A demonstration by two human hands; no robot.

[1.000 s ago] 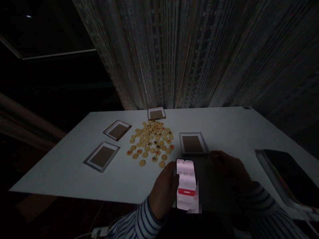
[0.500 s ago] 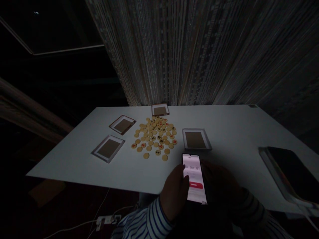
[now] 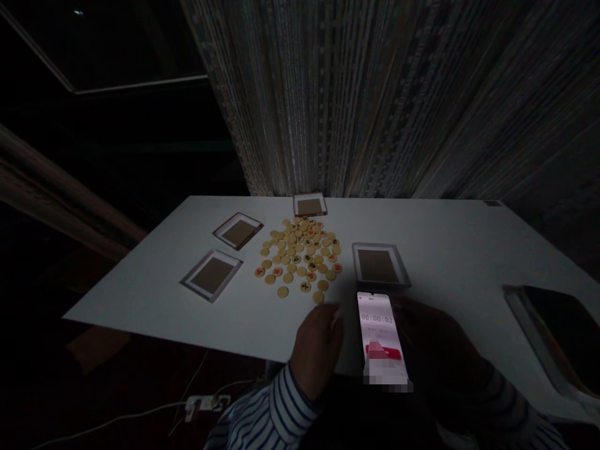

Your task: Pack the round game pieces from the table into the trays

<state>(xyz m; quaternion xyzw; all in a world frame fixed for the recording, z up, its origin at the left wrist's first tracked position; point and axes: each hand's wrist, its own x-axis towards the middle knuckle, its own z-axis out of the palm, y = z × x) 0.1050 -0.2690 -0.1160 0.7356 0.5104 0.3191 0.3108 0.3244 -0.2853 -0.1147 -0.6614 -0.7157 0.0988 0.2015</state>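
Note:
Lit by its own screen, a phone [image 3: 379,325] shows a running stopwatch reading 00:00:02 and a red button; its lower part is blurred out. My right hand [image 3: 434,334], in deep shadow, grips it from the right side. My left hand [image 3: 316,347] is just left of the phone, apart from it, its fingers loosely curled with a small gap between thumb and forefinger. Beyond it lies a loose heap of round wooden Chinese chess pieces [image 3: 300,248], some face up with red or black characters, others showing plain sides.
Four shallow trays surround the pieces: right tray [image 3: 405,281], back tray [image 3: 295,205], left rear tray [image 3: 215,234] and left front tray [image 3: 184,281]. A dark flat object [image 3: 562,325] lies at the white table's [image 3: 140,300] right. A string curtain [image 3: 319,94] hangs behind; a power strip [image 3: 206,402] is below.
My left hand has come off the phone and moved left. The stopwatch has gone from 01 to 02. The view has shifted slightly, moving the table scene rightward.

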